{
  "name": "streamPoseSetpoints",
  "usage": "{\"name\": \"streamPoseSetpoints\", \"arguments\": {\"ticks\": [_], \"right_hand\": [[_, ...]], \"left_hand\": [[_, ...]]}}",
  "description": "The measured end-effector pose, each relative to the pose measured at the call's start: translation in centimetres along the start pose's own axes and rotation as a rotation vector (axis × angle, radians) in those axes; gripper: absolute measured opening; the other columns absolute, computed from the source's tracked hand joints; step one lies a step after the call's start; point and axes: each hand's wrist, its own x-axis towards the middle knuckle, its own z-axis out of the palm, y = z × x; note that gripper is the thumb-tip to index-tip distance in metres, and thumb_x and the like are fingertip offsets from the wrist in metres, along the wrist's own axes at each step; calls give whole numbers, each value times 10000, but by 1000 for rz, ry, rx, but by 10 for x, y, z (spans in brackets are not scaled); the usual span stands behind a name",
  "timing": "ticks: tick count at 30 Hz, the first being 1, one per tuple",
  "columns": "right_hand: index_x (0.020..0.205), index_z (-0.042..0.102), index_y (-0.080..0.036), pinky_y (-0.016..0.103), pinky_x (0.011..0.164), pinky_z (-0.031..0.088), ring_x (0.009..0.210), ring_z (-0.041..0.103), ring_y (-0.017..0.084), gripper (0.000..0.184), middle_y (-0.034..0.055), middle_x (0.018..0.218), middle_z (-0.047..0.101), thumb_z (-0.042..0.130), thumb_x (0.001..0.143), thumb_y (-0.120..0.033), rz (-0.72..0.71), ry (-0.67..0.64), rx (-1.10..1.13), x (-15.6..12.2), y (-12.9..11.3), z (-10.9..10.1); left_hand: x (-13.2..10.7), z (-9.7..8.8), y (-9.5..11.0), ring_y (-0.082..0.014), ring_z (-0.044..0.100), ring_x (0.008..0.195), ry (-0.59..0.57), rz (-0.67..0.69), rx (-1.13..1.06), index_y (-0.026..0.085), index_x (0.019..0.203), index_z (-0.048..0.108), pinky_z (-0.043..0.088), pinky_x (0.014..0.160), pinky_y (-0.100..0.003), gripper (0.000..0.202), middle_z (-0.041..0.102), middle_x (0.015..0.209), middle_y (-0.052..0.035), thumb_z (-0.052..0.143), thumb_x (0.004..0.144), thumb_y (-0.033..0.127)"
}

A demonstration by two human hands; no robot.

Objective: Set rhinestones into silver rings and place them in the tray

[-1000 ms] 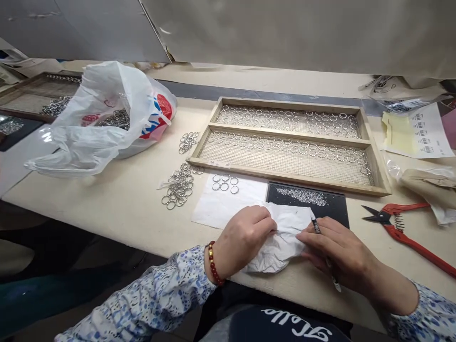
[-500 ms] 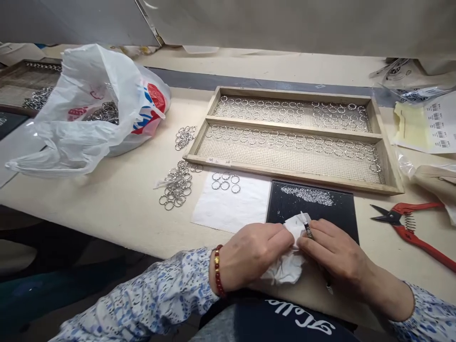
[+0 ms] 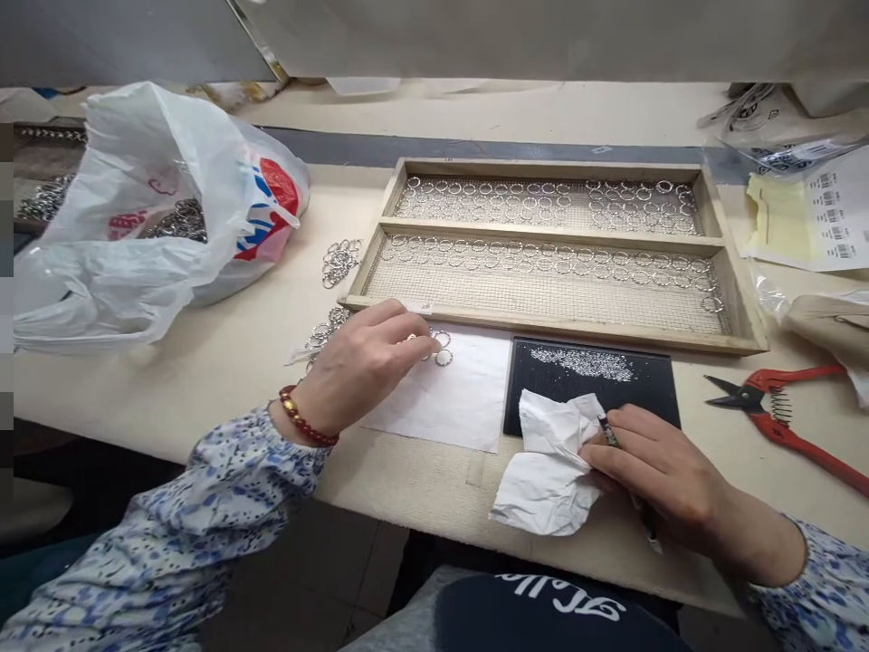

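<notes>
My left hand (image 3: 370, 367) is over the metal rings (image 3: 443, 357) on a square of white paper (image 3: 462, 398). Its thumb and forefinger are slightly apart, and a ring shows through the gap; no ring looks lifted. My right hand (image 3: 655, 466) is closed around a slim dark pen-like tool (image 3: 608, 431) and pinches the edge of a crumpled white tissue (image 3: 547, 493). The tissue overlaps the front of a black tray (image 3: 570, 398), which bears tiny shiny stones (image 3: 584, 364). Beside my left hand lies a pile of rings (image 3: 322, 333), partly covered by it.
Behind the paper stands a wooden frame (image 3: 543, 319) with mesh and rows of rings. A plastic bag (image 3: 224, 190) containing rings sits at left, near a small ring heap (image 3: 340, 263). Red-handled cutters (image 3: 780, 417) and a label sheet (image 3: 825, 217) lie at right.
My left hand has let go of the tissue and moved left to the rings on the paper. The tissue hangs more spread out from my right hand, which keeps the pen-like tool.
</notes>
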Motion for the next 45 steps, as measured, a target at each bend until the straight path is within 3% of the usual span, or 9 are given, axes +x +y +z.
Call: {"name": "streamPoseSetpoints", "arguments": {"ticks": [8,15,19,22,25,31,36,40,45], "right_hand": [[1036,567,-73,349,654,412,705,465,177,190,83,735,568,497,892,30,-4,-24,23,2,-2,-5],[994,582,-62,349,654,404,708,470,182,150,86,721,564,484,908,13,-20,-39,35,2,-3,-6],[973,595,-64,335,638,383,700,448,175,152,77,704,549,460,929,-8,-18,-40,7,0,-3,-5],[947,614,-81,321,626,358,668,417,159,140,40,653,512,485,930,-30,-29,-57,-14,1,-2,-7],[874,627,-103,309,604,321,635,390,147,165,20,616,485,483,943,-58,-19,-40,-71,4,-2,-9],[797,636,-109,309,590,267,617,383,144,244,22,602,496,462,969,-102,15,-13,-142,9,-5,-7],[866,645,-115,302,607,285,638,425,148,221,27,654,542,550,971,-285,53,-20,-107,6,-4,-2],[990,646,-90,305,609,281,651,448,158,233,29,663,560,582,958,-312,67,17,-120,4,-3,-2],[1108,631,-72,313,617,261,625,435,157,288,25,657,549,525,990,-312,58,-58,-268,12,-7,7]], "left_hand": [[22,-5,7,-216,559,796,-148,153,121,160,797,701,449,670,-337,274,698,873,-88,484,951,95],[27,0,6,-219,541,772,-240,156,174,143,783,673,432,656,-336,252,676,832,-92,486,943,87],[26,-2,5,-228,556,757,-200,152,135,131,781,669,460,656,-353,259,676,826,-104,471,946,105],[28,-12,7,-236,583,762,-89,149,58,137,832,675,478,676,-378,207,686,842,-104,500,940,139],[32,-20,19,-218,619,776,80,80,-169,172,855,669,496,728,-373,99,694,834,-71,586,895,138],[49,-12,57,-164,663,798,199,-224,-696,236,897,658,541,736,-316,124,711,862,-16,631,861,120],[60,-10,78,-163,670,795,165,-419,-1004,191,851,680,550,711,-292,92,710,838,-28,662,809,111],[59,-13,85,-136,660,762,154,-551,-1112,167,826,681,549,702,-249,81,709,816,-23,667,790,95],[56,-10,84,-119,654,739,133,-652,-1217,140,825,684,547,689,-220,50,698,811,-26,694,779,124]]}}
